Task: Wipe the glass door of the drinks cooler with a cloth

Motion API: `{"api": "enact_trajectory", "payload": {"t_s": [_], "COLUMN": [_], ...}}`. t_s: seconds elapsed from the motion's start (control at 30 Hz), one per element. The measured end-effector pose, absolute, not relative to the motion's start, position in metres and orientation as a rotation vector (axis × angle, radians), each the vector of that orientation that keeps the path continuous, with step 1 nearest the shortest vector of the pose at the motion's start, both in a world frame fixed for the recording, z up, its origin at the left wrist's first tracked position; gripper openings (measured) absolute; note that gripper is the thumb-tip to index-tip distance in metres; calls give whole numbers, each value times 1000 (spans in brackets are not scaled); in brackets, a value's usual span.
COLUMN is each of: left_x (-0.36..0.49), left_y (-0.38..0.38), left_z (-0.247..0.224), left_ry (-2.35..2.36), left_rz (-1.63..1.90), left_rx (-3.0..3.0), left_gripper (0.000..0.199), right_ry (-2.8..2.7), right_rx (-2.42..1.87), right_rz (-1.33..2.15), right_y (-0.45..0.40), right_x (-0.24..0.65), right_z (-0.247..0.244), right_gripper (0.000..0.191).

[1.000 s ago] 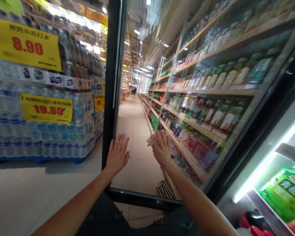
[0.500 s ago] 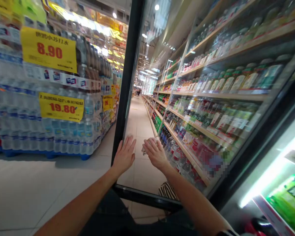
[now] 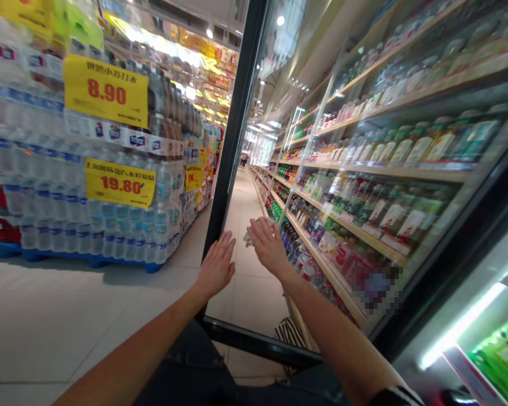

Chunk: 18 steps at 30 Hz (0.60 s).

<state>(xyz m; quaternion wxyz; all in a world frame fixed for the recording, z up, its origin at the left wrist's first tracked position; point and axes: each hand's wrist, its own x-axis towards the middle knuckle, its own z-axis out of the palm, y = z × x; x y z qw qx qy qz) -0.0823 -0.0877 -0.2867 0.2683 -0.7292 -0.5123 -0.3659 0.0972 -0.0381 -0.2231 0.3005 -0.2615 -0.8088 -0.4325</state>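
Note:
A glass cooler door stands swung out before me, with a black frame (image 3: 236, 121) around its glass pane (image 3: 254, 307). My left hand (image 3: 217, 265) lies flat by the frame's left upright, fingers stretched out and holding nothing. To its right, my right hand (image 3: 267, 245) presses on the pane with fingers together over a crumpled whitish tissue (image 3: 249, 238). Most of the tissue is hidden under the palm and fingers. Striped fabric (image 3: 290, 332) shows low in the glass, beside my right forearm.
Stacked packs of bottled water (image 3: 122, 231) on a blue pallet (image 3: 97, 260) fill the left, with yellow price signs (image 3: 105, 91). Bottle-lined shelves (image 3: 385, 169) appear through or in the glass. A lit cooler interior with a green package (image 3: 502, 349) is at lower right.
My right hand has slid upward on the glass with the tissue. The left hand stays near the frame. The whole view has shifted slightly, with the surroundings moving right.

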Motion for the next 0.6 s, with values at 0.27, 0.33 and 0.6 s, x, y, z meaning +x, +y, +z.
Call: {"api": "enact_trajectory", "payload": {"t_s": [0.27,0.33,0.6], "left_x": [-74,-70,-47], "left_y": [-90,-88,-75], "left_z": [-269,-261,-217], "left_ry": [-1376,-1354,-1283], "left_rz": [-980,-981,-1074], "left_rx": [-1978,-1985,-1960], "left_gripper": [58,59,60], "right_ry": [-2094,-1993,-1898], "right_rx": [-696,-745,-801], "right_rz": [-1277,-1265,-1318], "right_y": [-42,-41,-42], "right_x": [121,127,140], "right_z": [-214,-203,-180], "right_gripper": [41,40,38]}}
